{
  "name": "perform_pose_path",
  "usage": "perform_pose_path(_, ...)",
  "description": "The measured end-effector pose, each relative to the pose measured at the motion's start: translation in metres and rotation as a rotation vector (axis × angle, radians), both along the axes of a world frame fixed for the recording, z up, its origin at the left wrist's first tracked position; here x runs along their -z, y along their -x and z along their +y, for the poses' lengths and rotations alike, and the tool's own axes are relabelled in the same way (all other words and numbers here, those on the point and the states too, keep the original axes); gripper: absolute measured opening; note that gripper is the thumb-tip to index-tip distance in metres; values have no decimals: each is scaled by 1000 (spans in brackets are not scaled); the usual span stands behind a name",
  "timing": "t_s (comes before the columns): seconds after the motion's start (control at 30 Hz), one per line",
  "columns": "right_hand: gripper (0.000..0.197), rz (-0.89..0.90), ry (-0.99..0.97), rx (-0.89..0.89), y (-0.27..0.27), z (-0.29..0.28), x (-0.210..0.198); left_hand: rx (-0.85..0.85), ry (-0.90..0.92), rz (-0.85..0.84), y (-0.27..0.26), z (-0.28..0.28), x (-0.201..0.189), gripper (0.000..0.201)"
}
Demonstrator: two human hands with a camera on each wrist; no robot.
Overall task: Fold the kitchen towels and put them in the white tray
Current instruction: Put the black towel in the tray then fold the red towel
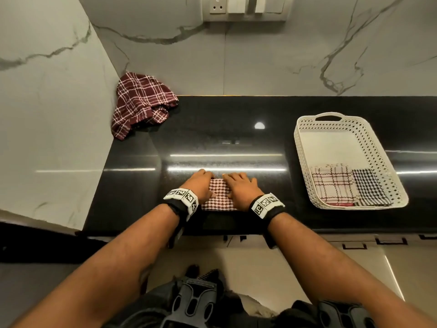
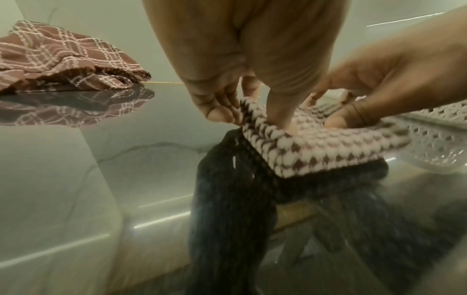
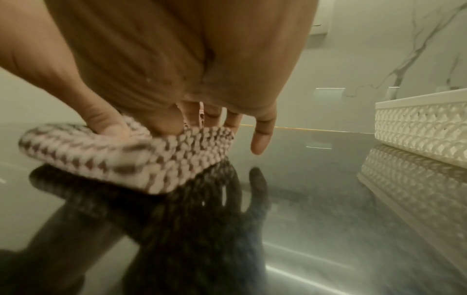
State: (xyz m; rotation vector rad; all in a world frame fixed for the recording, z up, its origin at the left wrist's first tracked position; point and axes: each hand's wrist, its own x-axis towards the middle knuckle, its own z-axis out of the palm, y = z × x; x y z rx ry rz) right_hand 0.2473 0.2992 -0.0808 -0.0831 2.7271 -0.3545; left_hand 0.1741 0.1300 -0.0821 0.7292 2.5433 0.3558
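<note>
A small folded pink-and-maroon houndstooth towel point(image 1: 218, 197) point(image 2: 328, 147) point(image 3: 113, 157) lies near the front edge of the black counter point(image 1: 212, 129). My left hand point(image 1: 201, 182) point(image 2: 235, 111) is at its left edge, thumb pressed on top and fingers curled beside the raised edge, pinching it. My right hand point(image 1: 240, 185) point(image 3: 166, 119) lies on the towel's right half, thumb pressing in, little finger hanging off the side. The white perforated tray point(image 1: 298, 143) point(image 3: 424, 123) stands to the right. A crumpled maroon plaid towel point(image 1: 139, 100) point(image 2: 63, 59) lies at the back left corner.
In the tray's near end lie a folded white towel with maroon lines point(image 1: 333, 185) and a folded black-and-white checked towel point(image 1: 369, 188); its far half is bare. Marble walls close off the left and back. A socket panel point(image 1: 246, 8) sits on the back wall.
</note>
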Motion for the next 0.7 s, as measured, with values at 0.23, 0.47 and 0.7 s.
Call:
perform_pose_path(0.23,58,-180,156,245,-8,9,-10,268,84,-167,24,15,-15,36)
perform_pose_path(0.47,25,109,539,672,-75,56,-50,363,-324,-300,34,68,-61,16)
perform_pose_path(0.7,21,423,591,1083,-154,169,-86,490,-351,-208,-20,249,-113,31)
